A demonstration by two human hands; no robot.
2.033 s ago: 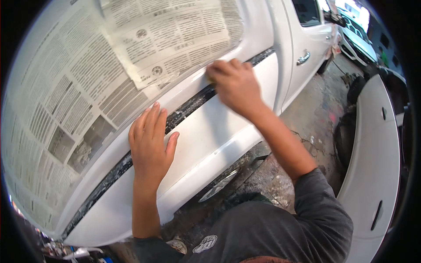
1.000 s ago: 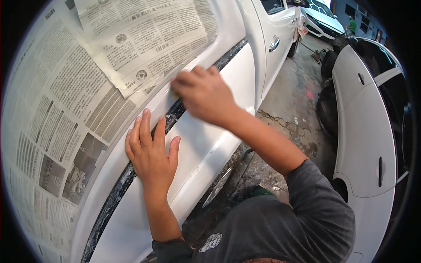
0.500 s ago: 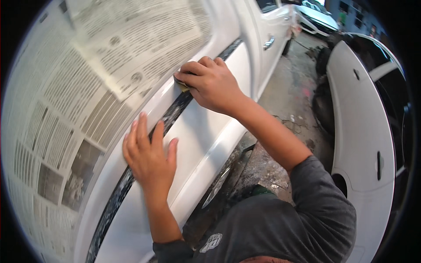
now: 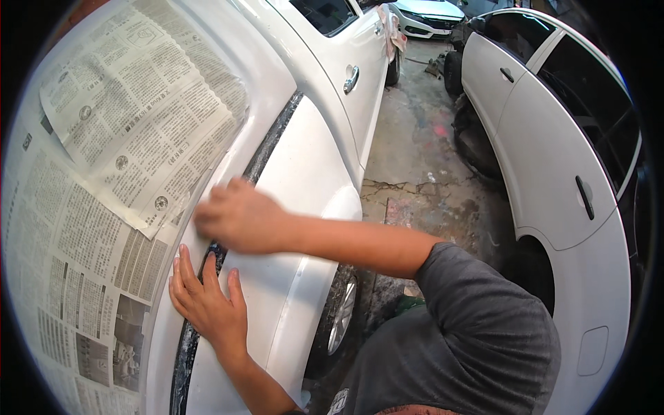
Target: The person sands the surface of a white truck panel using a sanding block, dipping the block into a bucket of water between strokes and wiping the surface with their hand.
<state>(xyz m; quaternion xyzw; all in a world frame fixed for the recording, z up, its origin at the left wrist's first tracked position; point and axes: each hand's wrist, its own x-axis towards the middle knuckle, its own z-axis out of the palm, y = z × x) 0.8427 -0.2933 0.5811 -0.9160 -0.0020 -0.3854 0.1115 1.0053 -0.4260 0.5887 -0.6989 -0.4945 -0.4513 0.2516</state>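
My left hand (image 4: 207, 301) rests palm down on the white vehicle body (image 4: 304, 180), fingers spread across a dark, scuffed strip (image 4: 273, 138). Just beyond it, my right hand (image 4: 238, 216) is curled over the same strip, blurred by motion. In the earlier picture its fingers pinch a small dark and yellow pad; now the hand hides that pad. Newspaper sheets (image 4: 131, 138) cover the large surface left of the strip, running close to both hands.
Below the panel shows a wheel (image 4: 342, 315). A chrome door handle (image 4: 351, 79) sits farther along the vehicle. Across the stained concrete floor (image 4: 408, 152) stands another white car (image 4: 539, 159), with dark round objects beside it. A third car (image 4: 429, 17) is at the back.
My right hand has come back along the strip toward my left hand, which stays spread on the body. The view has shifted, showing more of the floor and the car at right.
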